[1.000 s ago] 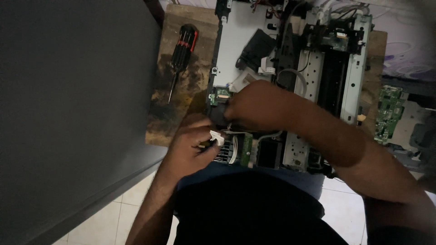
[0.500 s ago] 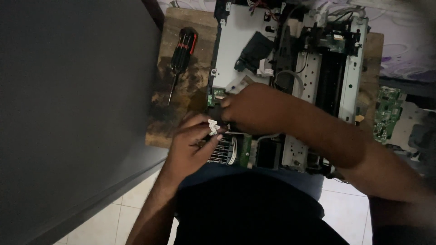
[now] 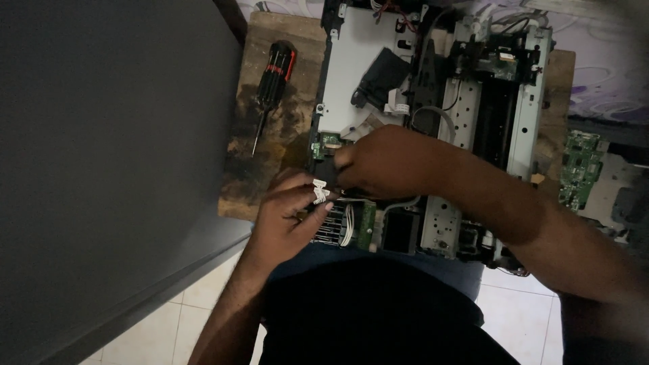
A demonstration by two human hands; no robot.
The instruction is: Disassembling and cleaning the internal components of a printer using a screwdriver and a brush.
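On the wooden board, the printer chassis lies stripped, covers off. Left hand pinches a white connector at its near-left corner; right hand curled, grip hidden. Boards remain mounted; screwdriver idle, left.

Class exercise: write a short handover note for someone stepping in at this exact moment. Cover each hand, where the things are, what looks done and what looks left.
Left hand: pinching a small white connector at the near left corner of the opened printer.
Right hand: reaching across, fingers on a dark part beside the small green board; its grip is hidden.
Screwdriver: lying unused on the wooden board, left of the printer.
Loose circuit board: off to the right.
Done: covers off, frame exposed.
Left: white wires near the connector still appear attached.
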